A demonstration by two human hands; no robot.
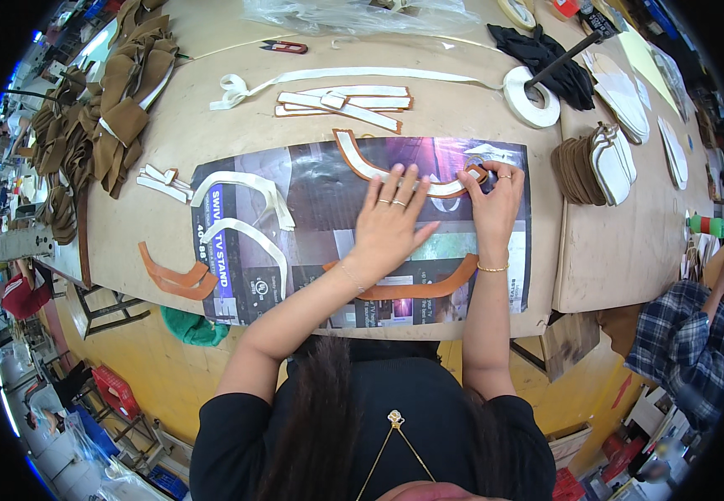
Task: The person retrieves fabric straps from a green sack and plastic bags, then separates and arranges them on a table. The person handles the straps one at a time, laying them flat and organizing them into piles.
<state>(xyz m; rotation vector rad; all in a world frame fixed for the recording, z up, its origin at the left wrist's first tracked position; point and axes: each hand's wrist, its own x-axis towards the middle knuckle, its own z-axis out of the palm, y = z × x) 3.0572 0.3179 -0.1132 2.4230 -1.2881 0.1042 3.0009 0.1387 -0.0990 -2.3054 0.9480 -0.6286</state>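
A curved brown leather strip [352, 156] with a white lining lies on a dark printed cardboard sheet [320, 179]. My left hand [389, 219] rests flat on the strip's middle, fingers outstretched, and hides part of it. At the strip's right end, my right hand [496, 199] pinches the folded tip between thumb and fingers. Closer to me, a curved tan leather strip [429, 288] lies partly under my left wrist. White curved lining strips [249, 185] sit on the sheet's left side. Beside the sheet's left edge is a small group of tan curved leather pieces [180, 277].
Above the sheet lie bundled white strips with brown edges [345, 102], red-handled thread snips [284, 47] and a white tape roll [531, 96]. Brown pieces [128, 75] are heaped at far left. Stacked brown-and-white pieces [592, 167] stand right. A person in plaid [686, 351] is at right.
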